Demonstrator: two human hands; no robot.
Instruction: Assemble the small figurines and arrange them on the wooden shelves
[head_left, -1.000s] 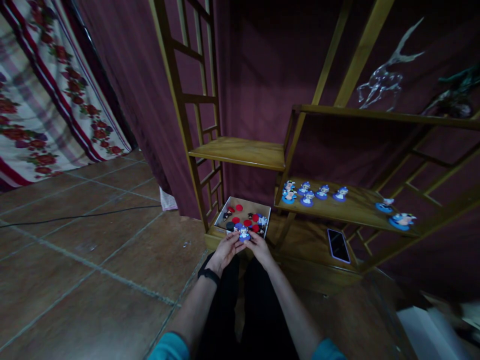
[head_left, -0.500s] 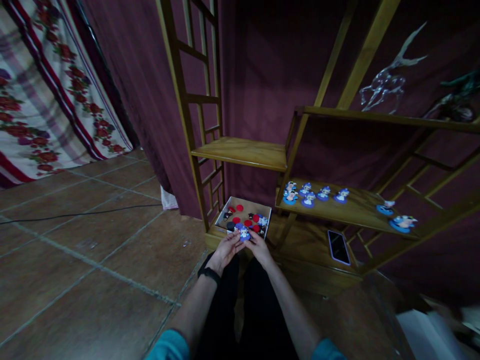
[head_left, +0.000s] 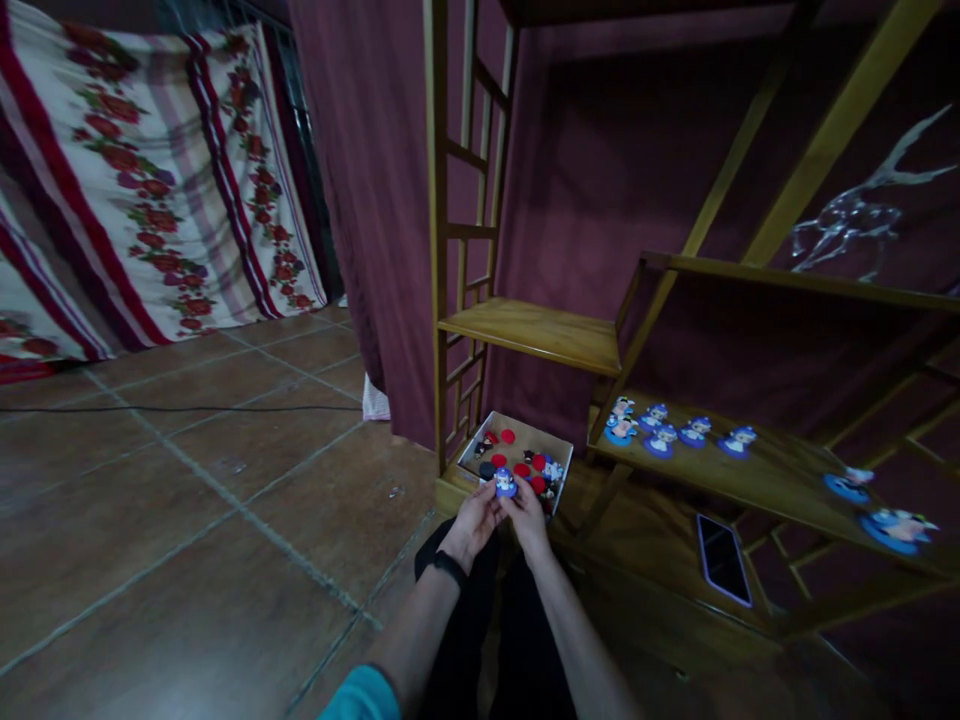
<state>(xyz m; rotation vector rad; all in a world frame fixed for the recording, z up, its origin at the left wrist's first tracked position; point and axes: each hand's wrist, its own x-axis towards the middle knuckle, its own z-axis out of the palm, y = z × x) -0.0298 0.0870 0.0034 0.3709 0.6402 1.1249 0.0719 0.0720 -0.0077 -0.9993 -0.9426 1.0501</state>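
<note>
Between my two hands is a small purple and white figurine (head_left: 505, 483) on a round purple base, held upright over my knees. My left hand (head_left: 478, 519) grips it from the left side, fingers closed around the base. From the other side, my right hand (head_left: 526, 514) pinches it with thumb and fingers. Just beyond them sits a shallow cardboard box (head_left: 551, 436) with red discs, a dark disc and several small figurines inside. On the low wooden shelf (head_left: 780, 475) to the right stand several purple figurines (head_left: 661, 440) and blue-based ones (head_left: 621, 430).
A phone (head_left: 723, 558) lies on the bottom board at the right. The wooden rack's upright (head_left: 436, 230) and a higher shelf (head_left: 540, 330) rise behind the box. A clear deer ornament (head_left: 847, 225) stands at upper right. A dark cable (head_left: 187, 408) crosses the tiled floor.
The view has swung left, so the rack and box appear further right and lower. Both hands still hold the figurine in front of the box.
</note>
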